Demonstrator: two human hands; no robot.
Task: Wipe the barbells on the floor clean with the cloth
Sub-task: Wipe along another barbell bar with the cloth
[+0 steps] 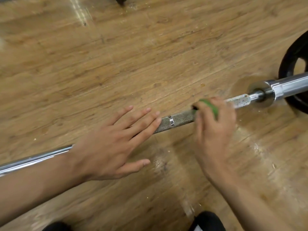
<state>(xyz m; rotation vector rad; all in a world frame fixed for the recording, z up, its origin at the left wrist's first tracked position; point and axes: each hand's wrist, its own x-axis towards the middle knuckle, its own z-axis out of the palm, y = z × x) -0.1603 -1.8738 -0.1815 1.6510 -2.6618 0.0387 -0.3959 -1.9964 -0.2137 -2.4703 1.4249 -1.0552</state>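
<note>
Here, the barbell [180,120] lies on the wooden floor [133,55] in front of me, slanting from the near left up to the far right. My left hand [113,147] lies flat across its shaft, fingers straight and fanned apart, the thumb held out on the near side. The tips of my fingers [157,121] reach the rough, knurled stretch of the bar, just left of a thin smooth ring [171,120] cut into it. Whether the palm bears down or only rests there I cannot tell. To the right, my right hand [215,130] is curled round the bar with the green cloth [211,106] bunched inside its grip; only a strip of green shows over my knuckles, and the hand is blurred. Just beyond the cloth, a short piece of shaft [240,101] looks pale and speckled. Past that sit a round collar [260,94] and the thick chrome sleeve [290,85], which runs out of view on the right. A black weight plate [290,64] lies at that right edge, behind and under the sleeve. Left of my left wrist the bar is smooth and shiny, running to the left edge. The tip of something dark [120,0] pokes in at the far edge, and a dark shape [208,221] shows at the near edge below my right arm.
</note>
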